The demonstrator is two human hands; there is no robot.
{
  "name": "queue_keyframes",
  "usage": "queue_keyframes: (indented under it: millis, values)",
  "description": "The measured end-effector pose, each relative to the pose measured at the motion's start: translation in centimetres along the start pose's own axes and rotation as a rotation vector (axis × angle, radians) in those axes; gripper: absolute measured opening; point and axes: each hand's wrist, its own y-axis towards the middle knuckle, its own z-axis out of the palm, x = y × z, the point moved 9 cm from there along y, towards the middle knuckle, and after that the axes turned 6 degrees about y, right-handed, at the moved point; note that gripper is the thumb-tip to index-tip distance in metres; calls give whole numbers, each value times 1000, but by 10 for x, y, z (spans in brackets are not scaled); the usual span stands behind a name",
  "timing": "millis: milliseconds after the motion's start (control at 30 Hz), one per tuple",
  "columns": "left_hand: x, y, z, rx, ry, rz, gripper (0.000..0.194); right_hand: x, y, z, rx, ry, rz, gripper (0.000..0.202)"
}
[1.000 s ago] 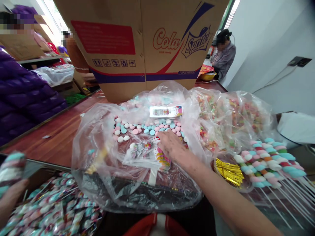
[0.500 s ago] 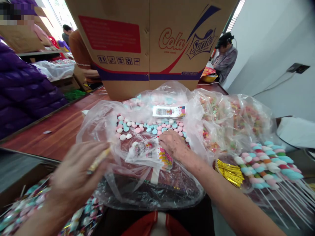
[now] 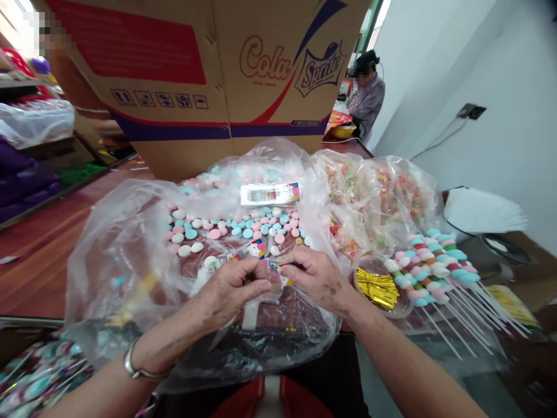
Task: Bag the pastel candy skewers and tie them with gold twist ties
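Observation:
My left hand [image 3: 237, 287] and my right hand [image 3: 313, 276] face each other over a clear plastic sheet [image 3: 270, 354]. Between their pinched fingertips is a small clear printed bag [image 3: 273, 281], partly hidden by the fingers. Behind the hands lie pink, blue and white candies [image 3: 248, 226], loose on the plastic. A stack of printed wrappers [image 3: 270, 194] rests above them. More printed wrappers [image 3: 255, 248] show just beyond my left fingers.
A large cardboard box [image 3: 174, 104] stands behind. To the right are bags of wrapped sweets [image 3: 374, 191], gold ties [image 3: 376, 288] in a round container and candy skewers [image 3: 435, 264]. A box of finished skewers [image 3: 43, 371] is lower left. A person [image 3: 368, 96] works at the back.
My left hand has moved right from the left side to meet my right hand; the wrapped piece it held is gone from it. Both hands now grip a small bag. The view has shifted right.

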Motion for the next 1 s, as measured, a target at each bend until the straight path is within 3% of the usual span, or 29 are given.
queue_keyframes:
  millis: [167, 267, 400, 633, 833, 1000]
  values:
    - [-6, 2, 10, 105, 33, 52, 36, 3, -6, -7, -96, -121, -114, 38]
    - [-7, 3, 8, 86, 43, 55, 34, 7, -8, -10, -123, -161, -165, 43]
    - [-7, 4, 6, 17, -30, 51, 15, 4, -7, -13, -96, -141, -86, 42]
    - [-3, -1, 7, 46, -62, 53, 27, 0, -10, -10, 2, 16, 51, 18]
    - [5, -5, 25, 208, -172, -57, 39, 12, -16, -9, -41, -61, -111, 29]
    - [-3, -1, 16, 22, 59, 62, 23, 15, -21, -14, -167, -187, -197, 35]
